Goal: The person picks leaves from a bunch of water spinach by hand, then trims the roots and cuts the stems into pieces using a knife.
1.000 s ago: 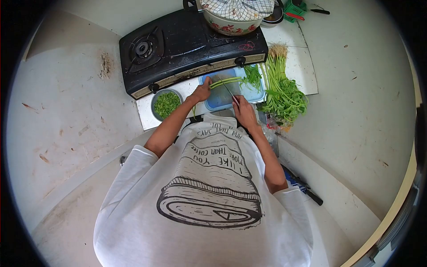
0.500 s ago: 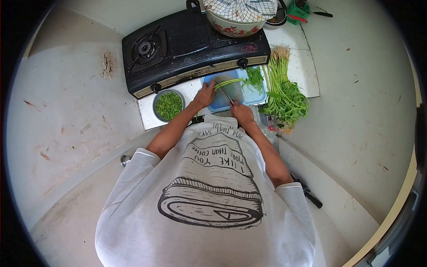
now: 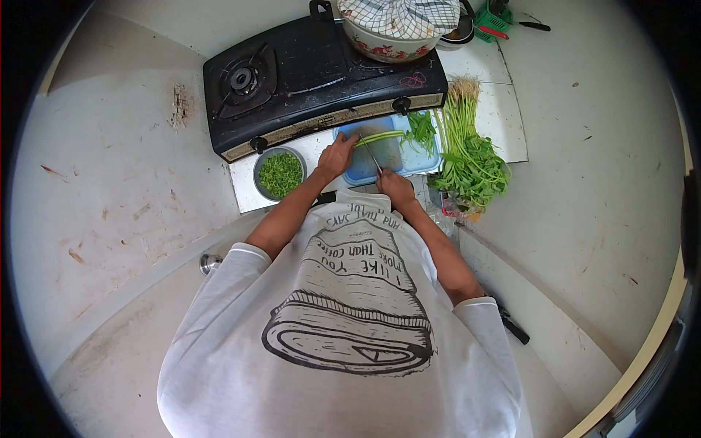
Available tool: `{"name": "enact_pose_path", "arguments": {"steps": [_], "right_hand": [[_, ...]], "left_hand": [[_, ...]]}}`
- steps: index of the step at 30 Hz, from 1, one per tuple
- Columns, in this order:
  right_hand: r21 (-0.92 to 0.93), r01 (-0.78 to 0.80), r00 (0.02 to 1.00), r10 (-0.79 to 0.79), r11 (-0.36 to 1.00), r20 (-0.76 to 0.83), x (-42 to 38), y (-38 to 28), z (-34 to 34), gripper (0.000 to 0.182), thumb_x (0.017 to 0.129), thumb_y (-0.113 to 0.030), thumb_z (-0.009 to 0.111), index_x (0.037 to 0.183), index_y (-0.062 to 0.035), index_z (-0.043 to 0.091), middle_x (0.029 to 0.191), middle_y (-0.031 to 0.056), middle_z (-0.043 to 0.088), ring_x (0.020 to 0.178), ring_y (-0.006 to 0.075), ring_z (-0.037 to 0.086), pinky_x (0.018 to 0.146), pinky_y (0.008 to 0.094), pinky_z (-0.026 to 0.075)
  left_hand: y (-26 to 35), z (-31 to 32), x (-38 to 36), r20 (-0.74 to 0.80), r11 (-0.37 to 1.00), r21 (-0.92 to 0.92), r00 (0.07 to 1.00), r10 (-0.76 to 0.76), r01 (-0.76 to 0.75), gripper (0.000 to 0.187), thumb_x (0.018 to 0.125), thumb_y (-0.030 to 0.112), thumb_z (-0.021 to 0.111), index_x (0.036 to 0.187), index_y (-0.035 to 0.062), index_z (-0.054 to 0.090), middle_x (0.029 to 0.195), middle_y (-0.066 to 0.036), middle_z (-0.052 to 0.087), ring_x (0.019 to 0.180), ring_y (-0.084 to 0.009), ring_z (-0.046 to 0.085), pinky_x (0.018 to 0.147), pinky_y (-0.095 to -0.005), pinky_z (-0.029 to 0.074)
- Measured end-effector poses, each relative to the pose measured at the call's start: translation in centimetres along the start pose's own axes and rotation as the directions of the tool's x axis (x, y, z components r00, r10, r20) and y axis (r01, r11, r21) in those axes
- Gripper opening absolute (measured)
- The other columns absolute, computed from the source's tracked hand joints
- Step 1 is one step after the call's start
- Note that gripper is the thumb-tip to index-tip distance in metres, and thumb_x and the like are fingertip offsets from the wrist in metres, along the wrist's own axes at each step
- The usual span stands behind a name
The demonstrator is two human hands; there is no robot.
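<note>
My left hand (image 3: 338,156) is closed on the near end of a few green leafy stalks (image 3: 383,136) that lie across the blue cutting board (image 3: 355,172). Their leafy tops (image 3: 420,130) rest at the board's right side. In my right hand (image 3: 396,187) is the handle of a knife (image 3: 372,155); its blade slants up and left to the stalks, close beside my left fingers. Whether the edge has gone into the stalks is too small to tell. A grey bowl (image 3: 256,177) of finely chopped greens (image 3: 280,175) stands left of my left hand.
Right of the board lies a big bunch of leafy greens with roots (image 3: 467,150). Behind it is a black gas stove (image 3: 307,73) carrying a flowered pot (image 3: 387,50) under a checked cloth (image 3: 398,16). A green basket (image 3: 491,20) and a red-handled tool (image 3: 493,33) sit at the back right.
The whole view has shifted slightly. Both hands keep their grips, and the knife and stalks stay almost in the same place on the board.
</note>
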State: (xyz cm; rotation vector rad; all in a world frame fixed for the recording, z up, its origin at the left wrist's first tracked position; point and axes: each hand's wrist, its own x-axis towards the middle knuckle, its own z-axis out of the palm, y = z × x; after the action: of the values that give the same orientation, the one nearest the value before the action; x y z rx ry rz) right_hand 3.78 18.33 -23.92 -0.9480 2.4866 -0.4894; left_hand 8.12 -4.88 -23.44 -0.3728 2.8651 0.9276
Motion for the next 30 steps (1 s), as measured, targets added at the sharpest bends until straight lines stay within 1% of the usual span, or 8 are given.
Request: {"name": "enact_pose_path", "arguments": {"steps": [3,6,10,15,21,24,27,30], "right_hand": [[-0.014,-0.013,0.998,0.014,1.000,0.055,0.7,-0.4,-0.2,0.037,0.104,-0.032,0.049,0.098,0.0040,0.058,0.077,0.0267,0.072,0.073,0.0443,0.074,0.067,0.0531,0.061],[0.017,0.032,0.999,-0.031,0.999,-0.036,1.5,-0.7,0.0,0.037,0.104,-0.031,0.049,0.096,0.0034,0.058,0.074,0.0256,0.071,0.069,0.0441,0.073,0.064,0.0537,0.061],[0.005,-0.007,0.999,0.007,1.000,-0.036,1.5,-1.0,0.0,0.037,0.104,-0.031,0.049,0.095,0.0032,0.059,0.074,0.0257,0.071,0.070,0.0450,0.073,0.066,0.0544,0.061],[0.017,-0.025,0.999,0.025,1.000,0.037,1.2,-0.4,-0.1,0.041,0.105,-0.033,0.048,0.099,0.0065,0.055,0.074,0.0299,0.070,0.072,0.0481,0.072,0.065,0.0554,0.059],[0.032,-0.031,1.000,0.031,0.999,0.007,0.2,-0.2,-2.0,0.036,0.105,-0.033,0.050,0.104,0.0020,0.057,0.074,0.0293,0.069,0.070,0.0503,0.069,0.066,0.0589,0.057],[0.091,-0.118,0.990,0.124,0.989,-0.069,-0.9,1.1,-3.5,0.038,0.105,-0.037,0.051,0.108,0.0003,0.060,0.078,0.0284,0.071,0.075,0.0482,0.072,0.071,0.0574,0.059],[0.091,-0.233,0.970,0.238,0.968,-0.047,-1.8,2.1,-4.2,0.037,0.104,-0.037,0.052,0.110,-0.0006,0.060,0.081,0.0303,0.071,0.079,0.0503,0.071,0.074,0.0600,0.058],[0.158,-0.250,0.957,0.269,0.955,-0.112,-2.4,2.9,-3.7,0.039,0.104,-0.037,0.055,0.106,0.0023,0.061,0.080,0.0339,0.069,0.077,0.0540,0.068,0.073,0.0626,0.055]], "left_hand": [[0.2,-0.1,-0.1,-0.001,1.000,0.002,1.000,-0.013,0.013,0.034,0.101,0.018,0.055,0.134,0.0226,0.055,0.119,-0.024,0.057,0.088,-0.0495,0.069,0.075,-0.0591,0.059],[0.5,-0.3,-0.3,0.020,0.999,0.005,0.999,-0.037,0.037,0.036,0.101,0.017,0.056,0.137,0.0220,0.054,0.119,-0.025,0.056,0.093,-0.0490,0.068,0.078,-0.0577,0.058],[0.6,-0.3,-0.3,0.035,0.998,0.003,0.998,-0.061,0.061,0.038,0.101,0.017,0.057,0.138,0.0219,0.054,0.120,-0.025,0.055,0.096,-0.0488,0.067,0.080,-0.0572,0.057],[0.4,-0.1,-0.6,-0.022,1.000,0.007,1.000,-0.020,0.020,0.034,0.101,0.017,0.056,0.135,0.0210,0.055,0.119,-0.025,0.055,0.090,-0.0492,0.068,0.077,-0.0580,0.058],[0.0,0.2,-0.8,-0.055,1.000,-0.003,0.998,-0.019,0.019,0.033,0.101,0.017,0.057,0.134,0.0193,0.057,0.116,-0.024,0.056,0.087,-0.0482,0.068,0.075,-0.0578,0.058],[0.1,-0.1,-1.1,-0.039,0.999,-0.002,0.998,-0.045,0.045,0.033,0.101,0.017,0.057,0.134,0.0193,0.057,0.113,-0.023,0.056,0.087,-0.0476,0.068,0.074,-0.0580,0.057],[0.0,-0.3,-1.7,-0.041,0.999,-0.016,0.998,-0.050,0.049,0.033,0.101,0.018,0.057,0.134,0.0192,0.057,0.112,-0.023,0.056,0.086,-0.0471,0.068,0.075,-0.0581,0.057],[-0.1,-0.2,-1.9,-0.044,0.999,-0.019,0.998,-0.052,0.051,0.032,0.102,0.019,0.056,0.134,0.0188,0.058,0.112,-0.022,0.055,0.087,-0.0470,0.068,0.075,-0.0581,0.057]]}}
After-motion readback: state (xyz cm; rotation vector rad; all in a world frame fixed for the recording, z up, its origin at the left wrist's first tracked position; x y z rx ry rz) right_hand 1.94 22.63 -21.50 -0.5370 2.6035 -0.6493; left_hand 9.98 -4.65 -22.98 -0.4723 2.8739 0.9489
